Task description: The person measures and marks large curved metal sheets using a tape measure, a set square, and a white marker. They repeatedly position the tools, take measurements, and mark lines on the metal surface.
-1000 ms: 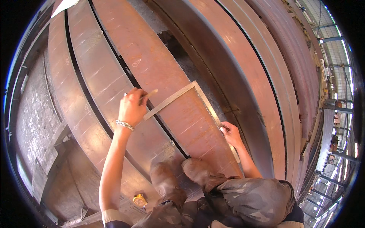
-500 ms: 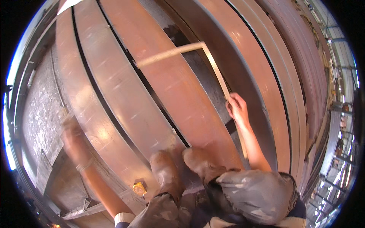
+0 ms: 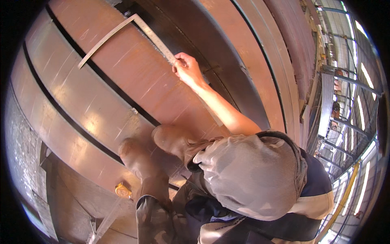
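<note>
My right hand (image 3: pixel 187 68) is closed around one leg of an L-shaped steel square (image 3: pixel 151 35). That leg runs along the right edge of a rusty reddish-brown steel beam (image 3: pixel 140 87). The other leg reaches leftward across the beam's top, over the dark gap, to the neighbouring greyer beam (image 3: pixel 85 91). Part of the square is hidden under my hand and forearm. Several pale scribed lines cross the beam tops. My left hand is out of the picture.
My brown boots (image 3: pixel 172 138) stand on the beams. A yellow tape measure (image 3: pixel 123 190) lies at the left beam's near edge. Dark gaps separate the beams, and a deep channel (image 3: pixel 195 44) runs on the right. More beams (image 3: pixel 243 61) lie farther right.
The square has moved away from me and lies across the beam instead of being held up at an angle. My left hand has left the picture. The view has shifted rightward.
</note>
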### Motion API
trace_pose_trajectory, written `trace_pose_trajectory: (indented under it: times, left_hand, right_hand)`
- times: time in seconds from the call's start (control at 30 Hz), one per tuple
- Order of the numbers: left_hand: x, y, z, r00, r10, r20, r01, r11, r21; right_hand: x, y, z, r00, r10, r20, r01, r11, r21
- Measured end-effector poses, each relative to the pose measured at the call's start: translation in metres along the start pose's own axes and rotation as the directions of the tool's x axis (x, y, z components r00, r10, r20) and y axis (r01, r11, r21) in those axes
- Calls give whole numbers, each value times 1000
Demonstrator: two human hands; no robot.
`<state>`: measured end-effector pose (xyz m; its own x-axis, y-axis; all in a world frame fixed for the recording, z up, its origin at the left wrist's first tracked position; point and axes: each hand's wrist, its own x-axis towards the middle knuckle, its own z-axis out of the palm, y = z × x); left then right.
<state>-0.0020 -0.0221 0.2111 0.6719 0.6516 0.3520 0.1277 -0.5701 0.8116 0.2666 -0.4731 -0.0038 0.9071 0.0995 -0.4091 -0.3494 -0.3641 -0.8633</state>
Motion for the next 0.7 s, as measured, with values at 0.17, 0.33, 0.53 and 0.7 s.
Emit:
trace_pose_trajectory:
  times: [0.17,0.33,0.53,0.7]
  left_hand:
    - [-1,6,-9,999,3,41,-3,1000,9]
    - [-2,10,-14,998,-11,61,9,999,31]
    - [-1,10,-14,996,-28,85,25,999,39]
    - [2,13,-17,996,-24,91,19,998,53]
  right_hand:
    - [-1,1,2,999,32,-5,-32,999,-28]
    - [-5,0,0,996,75,41,-77,996,35]
    - [-6,0,0,996,89,-14,-88,996,19]
    - [-5,-3,0,996,84,-11,-84,996,13]
